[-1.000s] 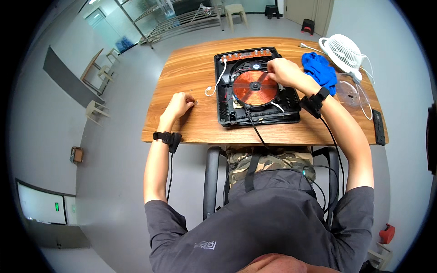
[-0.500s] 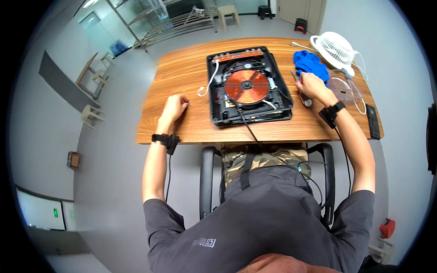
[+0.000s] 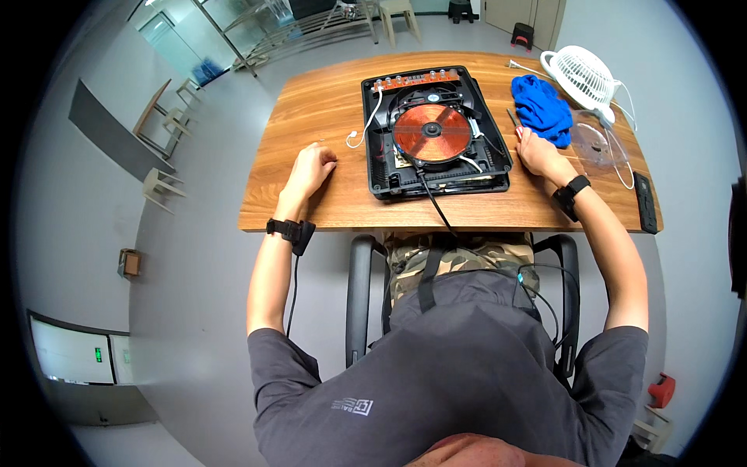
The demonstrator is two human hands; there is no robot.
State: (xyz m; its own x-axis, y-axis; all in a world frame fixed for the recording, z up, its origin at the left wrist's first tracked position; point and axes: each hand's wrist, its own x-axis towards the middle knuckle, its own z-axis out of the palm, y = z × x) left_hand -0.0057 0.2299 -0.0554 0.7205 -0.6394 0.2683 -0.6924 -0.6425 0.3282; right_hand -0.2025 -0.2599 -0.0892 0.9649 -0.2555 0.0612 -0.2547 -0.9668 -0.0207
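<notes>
In front of me lies an opened induction cooker [image 3: 380, 167], its black housing showing a round copper coil [image 3: 432, 132] and an orange circuit strip [image 3: 416, 79]. Right of it, my right hand [image 3: 540, 153] is closed around the handle of a screwdriver [image 3: 511, 117]; the thin shaft points away from me, and most of the handle is covered by my fingers. My left hand [image 3: 314, 165] rests on the wood left of the cooker, fingers curled in. Whatever may be under those fingertips is hidden. A tiny object [image 3: 320, 141] lies just beyond them.
A blue cloth [image 3: 542, 110] lies beyond my right hand, with a white fan [image 3: 582, 75] behind it. A clear plastic disc [image 3: 595, 148] and a black strip-shaped part [image 3: 645, 202] are on the right side of the wooden table [image 3: 311, 101]. A black cord [image 3: 437, 206] runs from the cooker toward me.
My right hand has slid nearer me along the screwdriver, now covering its handle. My left fingers have curled in more over the table. The whole view has shifted slightly.
</notes>
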